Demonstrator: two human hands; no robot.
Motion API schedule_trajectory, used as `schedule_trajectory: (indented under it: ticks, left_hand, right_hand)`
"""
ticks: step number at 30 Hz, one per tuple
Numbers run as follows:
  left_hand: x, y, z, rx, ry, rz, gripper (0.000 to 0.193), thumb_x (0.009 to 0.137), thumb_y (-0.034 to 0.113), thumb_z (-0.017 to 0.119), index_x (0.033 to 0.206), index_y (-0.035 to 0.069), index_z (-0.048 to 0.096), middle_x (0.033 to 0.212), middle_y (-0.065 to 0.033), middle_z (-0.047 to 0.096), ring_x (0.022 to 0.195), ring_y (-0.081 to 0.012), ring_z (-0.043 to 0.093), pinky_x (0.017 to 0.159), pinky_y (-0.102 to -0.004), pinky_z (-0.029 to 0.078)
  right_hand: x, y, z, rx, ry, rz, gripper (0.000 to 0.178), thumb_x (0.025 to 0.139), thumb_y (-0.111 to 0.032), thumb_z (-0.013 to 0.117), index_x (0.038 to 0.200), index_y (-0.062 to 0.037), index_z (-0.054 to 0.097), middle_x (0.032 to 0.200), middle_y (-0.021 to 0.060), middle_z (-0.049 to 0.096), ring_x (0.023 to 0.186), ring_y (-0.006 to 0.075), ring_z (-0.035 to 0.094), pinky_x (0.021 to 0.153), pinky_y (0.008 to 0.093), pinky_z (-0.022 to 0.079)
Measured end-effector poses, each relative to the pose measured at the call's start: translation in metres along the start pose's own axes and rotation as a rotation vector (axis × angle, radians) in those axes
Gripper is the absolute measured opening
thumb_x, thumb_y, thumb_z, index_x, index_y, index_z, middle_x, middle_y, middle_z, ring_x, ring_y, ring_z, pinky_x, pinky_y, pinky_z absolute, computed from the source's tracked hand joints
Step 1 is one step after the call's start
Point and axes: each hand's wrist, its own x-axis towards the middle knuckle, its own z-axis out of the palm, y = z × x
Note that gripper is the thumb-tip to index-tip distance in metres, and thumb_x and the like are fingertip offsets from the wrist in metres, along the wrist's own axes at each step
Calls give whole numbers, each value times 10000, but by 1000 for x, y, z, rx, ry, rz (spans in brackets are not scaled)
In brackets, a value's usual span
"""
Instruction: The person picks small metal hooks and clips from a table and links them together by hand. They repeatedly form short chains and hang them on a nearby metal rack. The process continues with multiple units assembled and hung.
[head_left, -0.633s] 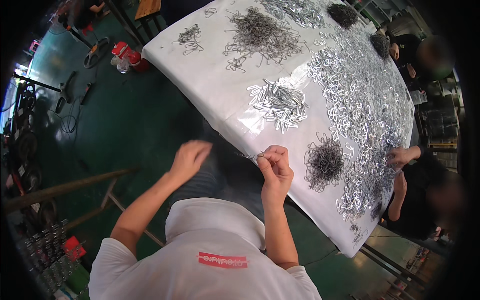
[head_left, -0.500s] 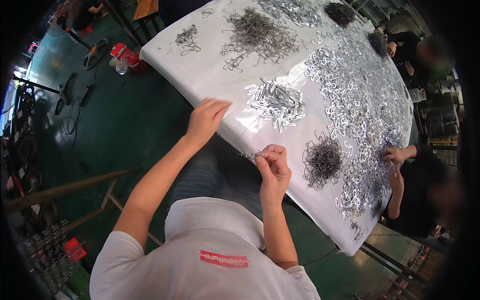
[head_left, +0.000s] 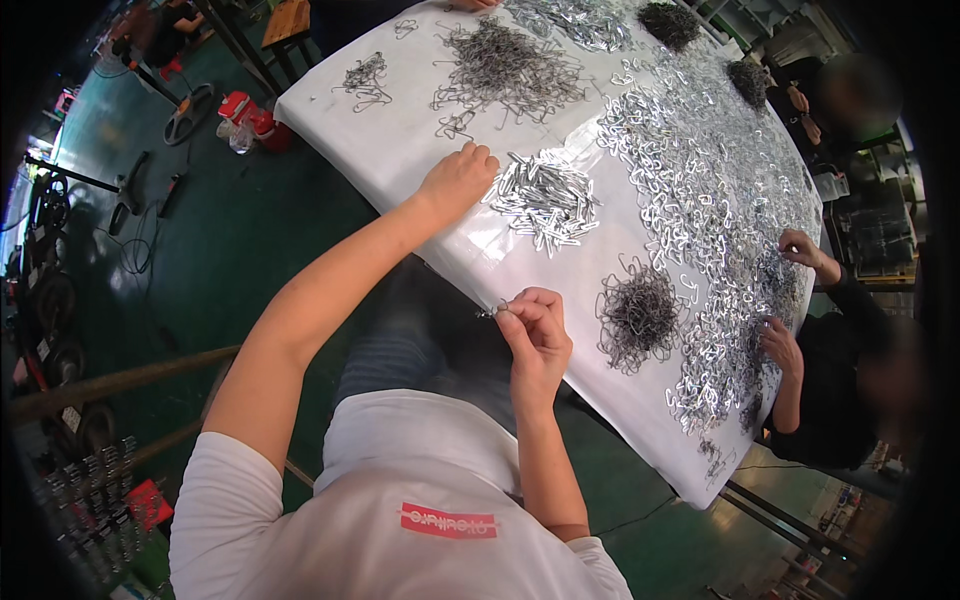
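Low over the table's near edge, my right hand point(head_left: 538, 335) pinches a thin bent wire hook point(head_left: 503, 304) between thumb and forefinger. A small shiny bit shows at the hook's left side, too small to name. My left hand point(head_left: 460, 182) rests on the white-covered table point(head_left: 400, 160), fingers curled down and closed, tips hidden. It lies against the left edge of a pile of flat silver metal pieces point(head_left: 548, 203). Just beyond its knuckles are a few loose dark wire hooks point(head_left: 456, 126).
Dark wire hooks form heaps at the far side point(head_left: 510, 70) and to the right point(head_left: 641, 318). A broad spread of shiny bent metal pieces point(head_left: 700, 200) covers the table's right part. Co-workers' hands point(head_left: 782, 347) work along the right edge. A red container point(head_left: 243, 118) stands left of the table.
My left hand has moved away from the near edge, up and right to the silver pile, and its fingers have curled. My right hand keeps its pinch on the hook, nearly in place.
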Motion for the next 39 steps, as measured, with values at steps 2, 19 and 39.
schedule_trajectory:
  ticks: [2,19,39]
  left_hand:
    - [2,-7,-2,-55,32,-14,165,754,29,593,919,36,592,928,-86,569,955,-240,580,744,-347,534]
    - [-41,14,-45,-1147,110,-684,170,824,110,695,949,-7,693,862,-90,715,786,-142,672,733,-272,516]
    - [-117,61,-116,-1185,303,-572,139,791,33,718,928,39,701,992,-66,683,882,-161,635,689,-254,495]
  right_hand:
    - [0,2,2,30,-10,-3,68,820,20,686,885,4,669,1008,57,504,800,109,547,688,229,449]
    - [8,20,26,29,-37,61,63,829,-39,710,879,-15,681,993,25,502,767,81,528,647,206,431]
    - [22,30,40,-336,-93,-177,117,806,-79,714,899,-29,664,967,59,549,838,156,547,668,260,441]
